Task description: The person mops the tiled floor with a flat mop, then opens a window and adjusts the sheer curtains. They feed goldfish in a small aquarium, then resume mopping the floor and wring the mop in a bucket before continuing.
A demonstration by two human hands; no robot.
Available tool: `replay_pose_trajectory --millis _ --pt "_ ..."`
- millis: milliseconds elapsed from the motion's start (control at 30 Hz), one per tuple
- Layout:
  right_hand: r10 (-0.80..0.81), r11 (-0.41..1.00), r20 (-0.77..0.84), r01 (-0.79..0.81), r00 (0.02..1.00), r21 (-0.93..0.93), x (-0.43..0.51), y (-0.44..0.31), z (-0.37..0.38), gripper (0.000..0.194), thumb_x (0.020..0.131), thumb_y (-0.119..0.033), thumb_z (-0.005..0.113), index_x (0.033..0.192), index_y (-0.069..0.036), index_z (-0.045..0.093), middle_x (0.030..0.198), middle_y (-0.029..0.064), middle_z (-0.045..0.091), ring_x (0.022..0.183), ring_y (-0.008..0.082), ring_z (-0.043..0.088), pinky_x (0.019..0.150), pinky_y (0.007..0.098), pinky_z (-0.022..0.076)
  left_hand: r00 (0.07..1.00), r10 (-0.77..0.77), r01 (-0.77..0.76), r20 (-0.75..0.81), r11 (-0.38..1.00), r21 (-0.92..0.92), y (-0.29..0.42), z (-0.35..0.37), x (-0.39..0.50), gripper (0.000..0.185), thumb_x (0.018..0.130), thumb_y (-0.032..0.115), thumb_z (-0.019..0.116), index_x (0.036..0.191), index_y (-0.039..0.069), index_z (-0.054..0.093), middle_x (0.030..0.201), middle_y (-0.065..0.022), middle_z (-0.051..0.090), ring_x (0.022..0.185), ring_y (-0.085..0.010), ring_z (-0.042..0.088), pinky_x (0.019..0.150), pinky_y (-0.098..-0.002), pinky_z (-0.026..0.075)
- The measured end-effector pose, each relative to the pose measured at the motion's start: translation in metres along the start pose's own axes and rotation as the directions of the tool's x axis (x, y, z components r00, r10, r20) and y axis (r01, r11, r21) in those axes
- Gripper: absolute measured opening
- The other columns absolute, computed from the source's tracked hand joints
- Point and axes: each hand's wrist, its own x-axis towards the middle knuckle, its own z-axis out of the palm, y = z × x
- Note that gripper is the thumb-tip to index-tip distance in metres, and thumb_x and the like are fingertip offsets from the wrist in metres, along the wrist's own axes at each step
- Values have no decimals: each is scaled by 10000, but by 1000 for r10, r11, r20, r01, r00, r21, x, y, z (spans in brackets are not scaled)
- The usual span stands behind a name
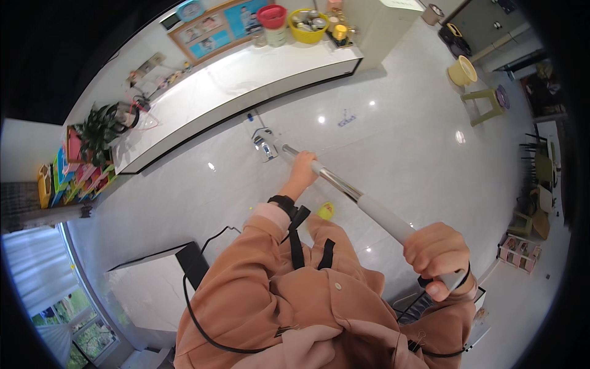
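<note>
A long pole (341, 184) with grey and chrome sections runs slantwise in front of me. My left hand (303, 169) is closed round its lower part. Near its upper end, at the right, my right hand (437, 258) grips the grey sleeve. The far end of the pole meets a mop head (265, 146) on the pale tiled floor, near the base of a long white cabinet. A small blue object (250, 117) lies beside the cabinet base. The underside of the mop head is hidden.
The white cabinet (239, 85) bears a yellow basket (308, 37), a red-lidded container and a potted plant (96, 133). A yellow bucket (461, 71) and green stool (488, 108) stand at the upper right. A marble-patterned table (147, 286) is at the lower left; a black cable hangs over my left arm.
</note>
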Motion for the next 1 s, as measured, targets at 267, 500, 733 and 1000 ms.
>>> replay_pose_trajectory --millis 267,500,733,1000 --pt "-4 971 -233 -52 972 -235 -78 -36 -121 337 810 -177 607 567 -25 428 526 52 429 461 241 469 440 348 406 969 90 -54 231 986 -158 122 153 128 113 670 83 665 734 41 582 812 -163 555 853 -365 528 755 -427 449" --pt "0 934 -339 -121 941 -335 -106 -46 -215 345 794 -207 640 574 -33 438 514 47 451 444 231 476 433 341 409 927 194 -113 321 961 -253 185 260 215 117 670 82 677 713 42 576 802 -168 551 857 -367 529 754 -425 454" --pt "22 896 -357 -177 934 -408 -97 -50 -343 380 796 -207 641 535 -35 425 496 56 441 432 238 472 418 343 404 927 279 -157 250 895 -418 250 379 319 212 659 97 715 721 55 516 827 -154 539 859 -352 523 741 -427 443" --pt "268 784 -323 -400 908 -475 -91 -14 -469 297 736 -115 712 633 -23 449 630 82 453 580 309 527 497 378 426 847 372 -162 380 861 -482 296 508 441 165 666 50 680 774 68 556 879 -128 548 915 -351 512 787 -417 443"
